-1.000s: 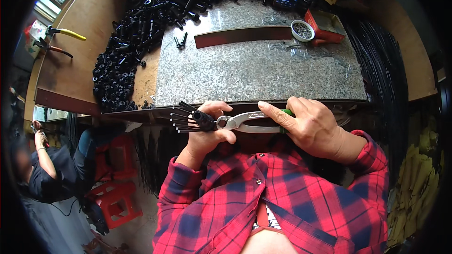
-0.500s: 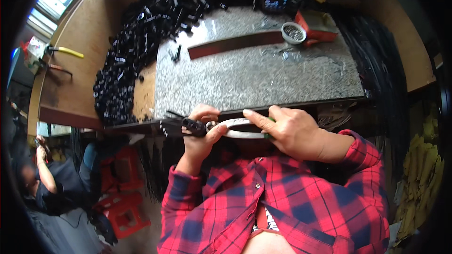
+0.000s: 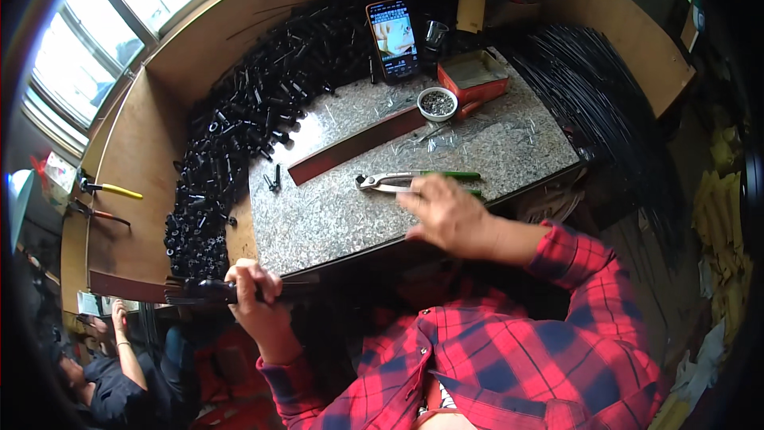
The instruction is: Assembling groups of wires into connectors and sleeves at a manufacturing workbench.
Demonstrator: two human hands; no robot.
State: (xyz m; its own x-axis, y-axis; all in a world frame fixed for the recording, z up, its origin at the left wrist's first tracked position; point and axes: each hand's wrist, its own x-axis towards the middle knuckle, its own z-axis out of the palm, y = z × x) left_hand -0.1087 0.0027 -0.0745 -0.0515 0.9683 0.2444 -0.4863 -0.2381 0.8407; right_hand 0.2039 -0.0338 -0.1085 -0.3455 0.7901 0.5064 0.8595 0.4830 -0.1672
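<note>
As far as can be judged, has the black bundle mostly gathered, with thin rods fanning from a thicker black body. Cannot tell what remains to be fitted or trimmed, or whether done with the pincers, which lie on the stone slab under and to the left of the right hand. Has plenty of loose stock about: a heap of black parts beyond the left hand, a pile of long black rods beyond and right of the right hand.

Grips the bundle in the left hand, fingers curled round one end, just off the slab's near left corner. Holds the bundle nearly level, long axis running side to side, free rod ends pointing left, away from the right hand. Spreads the right hand loosely over the green handles, blurred; cannot tell whether touching or just above. Leaves the pincers lying side to side too, head leftward, toward the left hand's side.

Keeps a white bowl of small metal bits, a red box and a lit phone beyond the right hand.
</note>
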